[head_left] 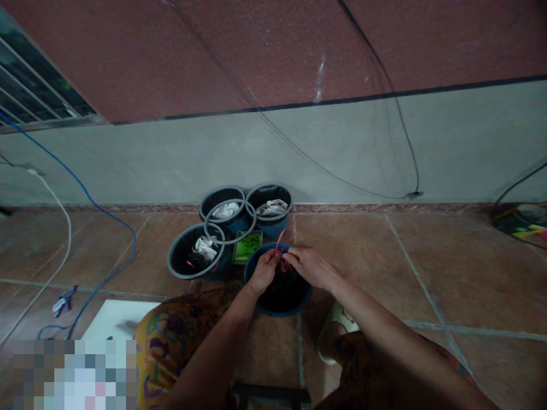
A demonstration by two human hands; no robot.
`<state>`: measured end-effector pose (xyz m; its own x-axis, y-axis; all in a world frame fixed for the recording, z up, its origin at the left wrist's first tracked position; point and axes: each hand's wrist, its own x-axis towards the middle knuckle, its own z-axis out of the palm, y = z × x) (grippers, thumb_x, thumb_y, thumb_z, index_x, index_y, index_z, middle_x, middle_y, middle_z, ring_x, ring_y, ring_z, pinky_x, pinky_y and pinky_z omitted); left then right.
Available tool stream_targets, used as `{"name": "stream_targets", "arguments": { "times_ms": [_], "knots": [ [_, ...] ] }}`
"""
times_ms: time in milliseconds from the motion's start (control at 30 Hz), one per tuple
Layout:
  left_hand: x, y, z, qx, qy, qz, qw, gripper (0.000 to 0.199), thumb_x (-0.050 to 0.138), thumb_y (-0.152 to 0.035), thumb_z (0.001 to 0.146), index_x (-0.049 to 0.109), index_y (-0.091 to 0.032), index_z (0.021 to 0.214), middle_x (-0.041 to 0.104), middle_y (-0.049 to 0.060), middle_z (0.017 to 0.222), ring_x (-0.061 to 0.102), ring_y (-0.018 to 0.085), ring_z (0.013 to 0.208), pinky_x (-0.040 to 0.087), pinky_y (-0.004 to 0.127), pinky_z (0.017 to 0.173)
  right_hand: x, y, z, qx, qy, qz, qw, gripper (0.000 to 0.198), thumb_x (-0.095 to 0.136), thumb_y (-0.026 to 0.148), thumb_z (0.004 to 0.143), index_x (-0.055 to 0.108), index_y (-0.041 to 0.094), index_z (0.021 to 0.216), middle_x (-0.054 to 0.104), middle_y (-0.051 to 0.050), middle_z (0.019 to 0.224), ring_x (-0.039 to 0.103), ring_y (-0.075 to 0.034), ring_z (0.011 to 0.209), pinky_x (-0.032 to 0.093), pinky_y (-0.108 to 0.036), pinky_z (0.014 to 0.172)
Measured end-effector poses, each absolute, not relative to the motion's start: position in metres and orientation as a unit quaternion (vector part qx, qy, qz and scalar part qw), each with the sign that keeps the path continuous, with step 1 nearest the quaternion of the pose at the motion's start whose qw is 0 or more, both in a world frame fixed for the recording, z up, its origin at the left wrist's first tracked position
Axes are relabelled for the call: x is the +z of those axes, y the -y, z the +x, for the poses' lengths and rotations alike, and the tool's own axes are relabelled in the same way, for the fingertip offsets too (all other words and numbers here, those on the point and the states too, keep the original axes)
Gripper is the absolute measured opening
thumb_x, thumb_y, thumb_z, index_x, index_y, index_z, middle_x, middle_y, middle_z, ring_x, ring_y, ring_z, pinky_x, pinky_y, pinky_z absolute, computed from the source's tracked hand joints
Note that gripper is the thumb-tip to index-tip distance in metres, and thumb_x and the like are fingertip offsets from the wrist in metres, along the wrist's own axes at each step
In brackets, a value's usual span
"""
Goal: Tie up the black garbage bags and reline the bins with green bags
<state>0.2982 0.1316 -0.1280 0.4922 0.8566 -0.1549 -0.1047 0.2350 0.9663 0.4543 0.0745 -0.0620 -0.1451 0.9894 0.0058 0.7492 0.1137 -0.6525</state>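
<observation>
A: We note both hands over the near pot (277, 302), which sits on the tiled floor (384, 267). Left hand (264, 271) is pinched on a red string (282, 242); right hand (308, 265) is pinched on the same string, just beside the left.

B: Agreed. The string loops up above the pot's far rim, between the two hands. We cannot tell what the dark contents of the pot are.

A: Three more pots (194, 259) stand behind, touching one another, with pale scraps inside. A green tray (248, 246) lies between them and the near pot.

B: A wire ring (229, 221) rests across their rims. A blue cable (102, 210) runs along the floor at left.
</observation>
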Motion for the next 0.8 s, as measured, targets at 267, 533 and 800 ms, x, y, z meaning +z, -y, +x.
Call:
{"name": "stream_targets", "arguments": {
  "times_ms": [267, 533, 800],
  "knots": [
    [-0.132, -0.142, 0.285, 0.334, -0.426, 0.457, 0.705, 0.021, 0.060, -0.034, 0.082, 0.065, -0.015, 0.089, 0.046, -0.006, 0.057, 0.038, 0.007, 0.052, 0.033, 0.021, 0.055, -0.065, -0.082, 0.464, 0.234, 0.695, -0.669, 0.125, 0.038, 0.030, 0.037, 0.102, 0.062, 0.018, 0.094, 0.070, -0.008, 0.090, 0.064, -0.017, 0.082, 0.039, -0.026, 0.073],
    [-0.123, -0.127, 0.296, 0.081, -0.357, 0.768, 0.526, 0.015, 0.065, -0.028, 0.075, 0.069, -0.017, 0.085, 0.066, 0.002, 0.078, 0.057, 0.017, 0.074, 0.043, 0.028, 0.072, -0.058, -0.083, 0.450, 0.258, 0.698, -0.652, 0.146, 0.034, 0.040, 0.038, 0.099, 0.064, 0.019, 0.085, 0.068, -0.006, 0.081, 0.061, -0.016, 0.076, 0.036, -0.026, 0.068],
    [-0.124, -0.126, 0.295, 0.165, -0.347, 0.651, 0.654, 0.053, 0.047, -0.062, 0.088, 0.067, -0.013, 0.081, 0.052, -0.001, 0.054, 0.043, 0.010, 0.051, 0.035, 0.025, 0.055, -0.082, -0.093, 0.464, 0.357, 0.649, -0.601, 0.301, 0.055, 0.026, 0.050, 0.100, 0.069, 0.019, 0.088, 0.070, -0.005, 0.086, 0.062, -0.017, 0.083, 0.042, -0.027, 0.076]
  ]
}}
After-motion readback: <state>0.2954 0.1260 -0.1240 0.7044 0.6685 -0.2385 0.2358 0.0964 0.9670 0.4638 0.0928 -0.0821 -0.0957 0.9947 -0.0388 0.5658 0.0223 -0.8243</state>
